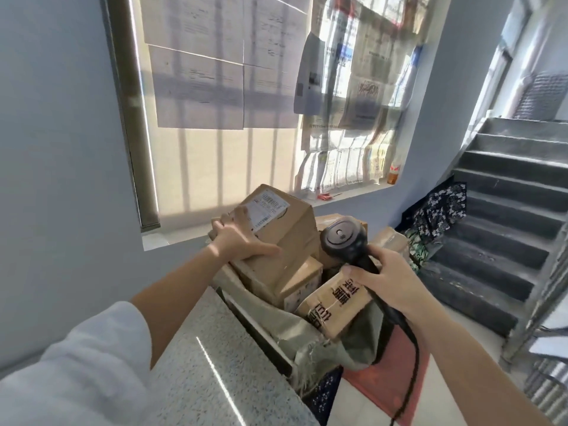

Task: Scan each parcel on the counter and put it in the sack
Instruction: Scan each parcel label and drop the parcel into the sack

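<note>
Box (285,229) held at the mouth of the sack (307,336); scanner (342,236) in hand.
I note the left hand (236,238) gripping the labelled box, fingers (238,213) curled over its top edge, above other parcels in the sack, beside the table (209,348). The right hand (387,281) is wrapped round the scanner's handle.

1 head view looks down, close above the sack (289,329).

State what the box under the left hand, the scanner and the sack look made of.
Box: brown cardboard, matte, with a white paper label. Scanner: black plastic, slight sheen on its round head. Sack: probably woven plastic fabric, grey-green, with frayed threads at its rim.
</note>
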